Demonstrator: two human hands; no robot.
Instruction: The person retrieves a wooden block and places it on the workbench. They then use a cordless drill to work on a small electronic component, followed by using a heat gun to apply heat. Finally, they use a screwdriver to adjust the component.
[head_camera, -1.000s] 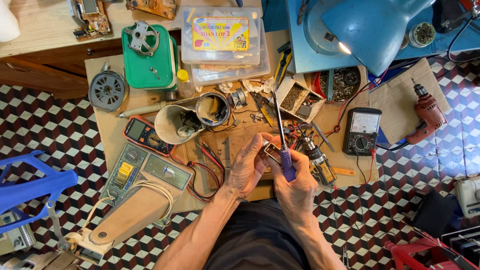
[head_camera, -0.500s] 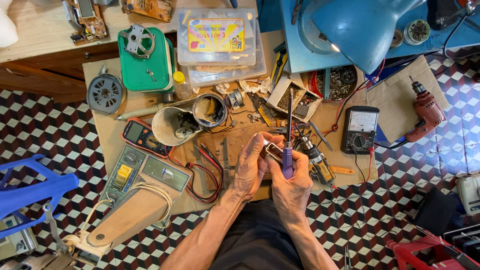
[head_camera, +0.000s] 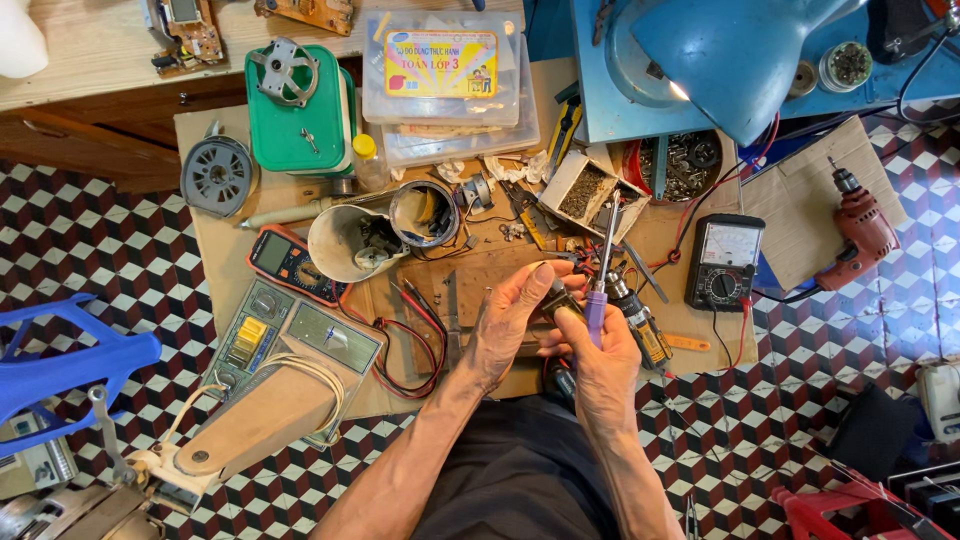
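Observation:
My left hand (head_camera: 508, 322) grips a small dark metal part (head_camera: 557, 298) just above the cardboard work mat (head_camera: 210, 250). My right hand (head_camera: 603, 362) sits right beside it, holding a screwdriver with a purple handle (head_camera: 597, 312). Its metal shaft (head_camera: 607, 245) points up and away from me, toward the small box of screws. Both hands touch around the small part, over the middle of the mat. A yellow-and-black tool (head_camera: 645, 330) lies on the mat just right of my right hand.
On the mat: an orange multimeter (head_camera: 285, 262), a black analogue meter (head_camera: 724, 262), red and black leads (head_camera: 415, 340), a white cup (head_camera: 350, 243), a green box (head_camera: 298, 110), clear plastic cases (head_camera: 445, 85). A blue lamp (head_camera: 735, 55) hangs above. A red drill (head_camera: 858, 235) lies at right, a blue stool (head_camera: 60, 365) at left.
The screwdriver's shaft has swung from leaning left to nearly upright, and my right hand has shifted slightly right. My left hand keeps its hold on the small part.

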